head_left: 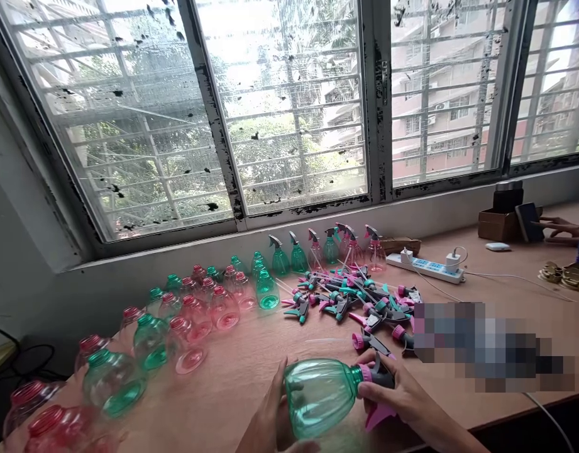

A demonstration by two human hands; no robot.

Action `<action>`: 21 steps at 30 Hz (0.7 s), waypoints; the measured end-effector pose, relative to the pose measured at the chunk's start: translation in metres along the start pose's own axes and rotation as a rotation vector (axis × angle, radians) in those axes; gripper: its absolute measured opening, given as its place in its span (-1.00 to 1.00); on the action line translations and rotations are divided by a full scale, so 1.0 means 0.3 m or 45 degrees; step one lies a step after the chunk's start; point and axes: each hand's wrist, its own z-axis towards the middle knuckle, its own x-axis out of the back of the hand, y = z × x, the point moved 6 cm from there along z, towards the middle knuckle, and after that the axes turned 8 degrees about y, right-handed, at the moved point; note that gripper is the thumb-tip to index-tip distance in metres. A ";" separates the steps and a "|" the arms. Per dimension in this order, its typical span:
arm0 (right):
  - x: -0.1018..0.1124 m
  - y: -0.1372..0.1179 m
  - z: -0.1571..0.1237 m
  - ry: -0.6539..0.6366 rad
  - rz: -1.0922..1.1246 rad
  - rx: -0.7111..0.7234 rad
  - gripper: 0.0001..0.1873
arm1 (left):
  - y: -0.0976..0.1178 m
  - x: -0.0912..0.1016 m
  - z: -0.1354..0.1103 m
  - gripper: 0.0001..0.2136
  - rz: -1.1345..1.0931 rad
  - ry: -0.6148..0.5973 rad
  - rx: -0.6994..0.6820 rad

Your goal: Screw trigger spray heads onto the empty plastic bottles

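A clear green spray bottle [320, 393] lies on its side in the air in front of me, neck to the right. My left hand [269, 409] is wrapped round its base. My right hand [400, 393] grips a trigger spray head [382, 375] with a pink collar and pink trigger, at the bottle's neck. The collar sits against the green neck; how far it is screwed on I cannot tell. Just beyond my hands lies a pile of loose grey, pink and green spray heads [346, 296] with thin white tubes.
Open-necked green bottles [152, 340] and pink bottles [190, 349] stand at the left. Several bottles with spray heads [298, 257] line the wall. A power strip [425, 267] lies farther right, near another person's hand [562, 229]. A pixelated patch hides part of the right side.
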 end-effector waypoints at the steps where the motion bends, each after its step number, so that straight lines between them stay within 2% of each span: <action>1: -0.001 -0.001 0.000 -0.004 0.002 0.000 -0.53 | 0.009 -0.006 -0.002 0.07 -0.038 -0.005 -0.021; 5: -0.003 0.002 -0.002 -0.006 -0.004 -0.005 -0.52 | 0.043 -0.026 -0.008 -0.01 -0.126 -0.080 -0.018; 10: -0.004 0.009 -0.003 0.009 -0.043 0.003 -0.52 | 0.081 0.003 -0.003 0.17 0.012 -0.084 -0.040; 13: -0.001 0.008 -0.003 0.027 -0.095 0.019 -0.52 | 0.084 0.010 -0.001 0.09 0.026 -0.081 -0.066; 21: 0.006 0.013 -0.008 0.040 -0.148 0.032 -0.51 | 0.093 -0.021 -0.011 -0.08 -0.041 -0.040 -0.179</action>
